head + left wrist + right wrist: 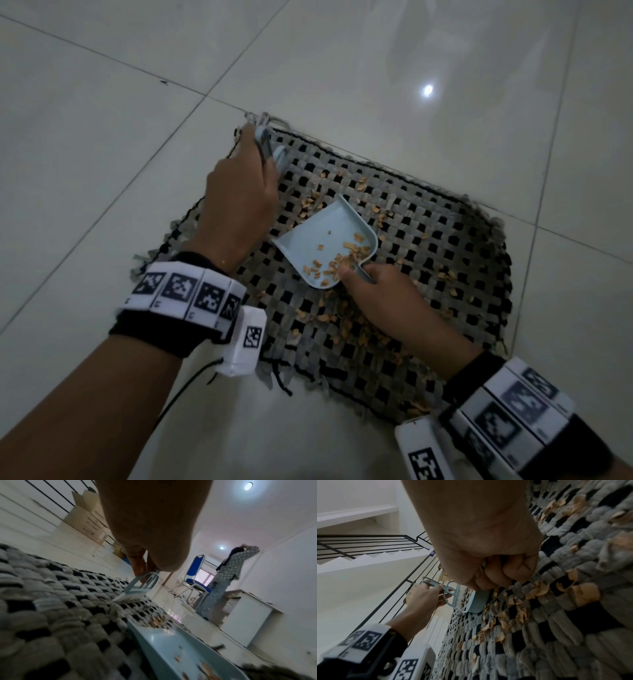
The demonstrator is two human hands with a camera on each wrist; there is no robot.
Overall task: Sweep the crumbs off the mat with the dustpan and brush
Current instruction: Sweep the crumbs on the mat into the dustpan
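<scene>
A grey-and-black woven mat [428, 233] lies on the tiled floor, with tan crumbs [329, 318] scattered across it. My left hand [239, 202] grips the handle of a pale blue brush [270, 150] near the mat's far left corner; its white bristles [123, 598] touch the weave. My right hand [380, 301] holds the handle of a pale blue dustpan [322, 240] at the mat's middle, its open lip pointing toward the brush. Several crumbs [342, 260] lie in the pan near its back wall. In the right wrist view, the dustpan [477, 601] and brush [452, 595] are close together.
Glossy pale floor tiles [102, 137] surround the mat. In the left wrist view a blue chair [195, 577], a standing person [223, 577], a white cabinet [248, 615] and cardboard boxes [85, 517] stand farther off. A black stair railing [368, 543] appears in the right wrist view.
</scene>
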